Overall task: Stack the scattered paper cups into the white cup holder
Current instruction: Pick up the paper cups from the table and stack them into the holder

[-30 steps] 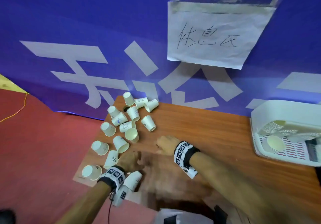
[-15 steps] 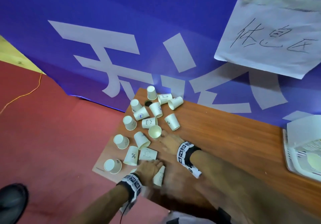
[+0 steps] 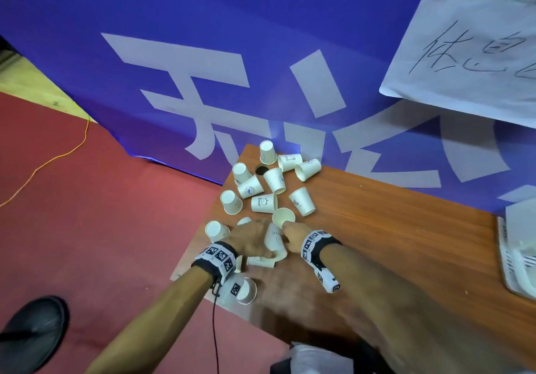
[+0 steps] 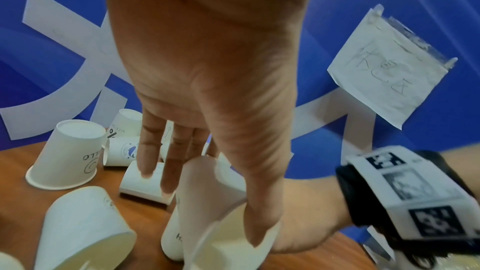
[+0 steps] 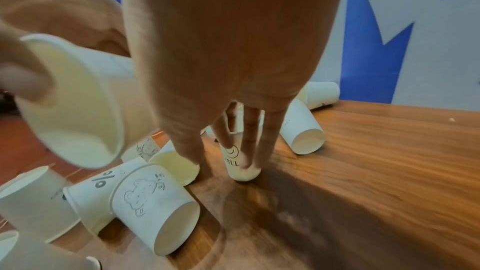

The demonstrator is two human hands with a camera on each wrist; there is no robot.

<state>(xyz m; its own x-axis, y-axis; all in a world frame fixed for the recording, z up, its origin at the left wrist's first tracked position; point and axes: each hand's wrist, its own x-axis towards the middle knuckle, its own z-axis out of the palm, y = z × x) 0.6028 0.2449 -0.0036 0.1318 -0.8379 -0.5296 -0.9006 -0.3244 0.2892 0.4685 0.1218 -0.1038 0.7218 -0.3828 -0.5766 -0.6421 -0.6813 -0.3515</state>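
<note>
- paper cups [image 3: 264, 203]: matt white paper, printed
- surface [image 3: 391, 243]: smooth wood-grain, slight sheen
- banner [image 3: 203, 40]: smooth blue sheet
- cup holder [image 3: 514, 269], far right: white plastic
- floor [image 3: 101, 214]: matt red

- Left hand [image 3: 249, 240] reaches forward, fingers curled, thumb [image 4: 259, 208] pressed down.
- Right hand [image 3: 293, 235] reaches alongside, fingers [image 5: 246, 141] pointing downward.
- Both wrists wear marker-printed bands.

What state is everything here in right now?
Left hand: grips one white paper cup by its rim.
Right hand: straight fingers touch a "HELLO" cup.
Other paper cups: scattered, some upside down, some on sides.
White plastic cup holder: partly in frame, contents unclear.
</note>
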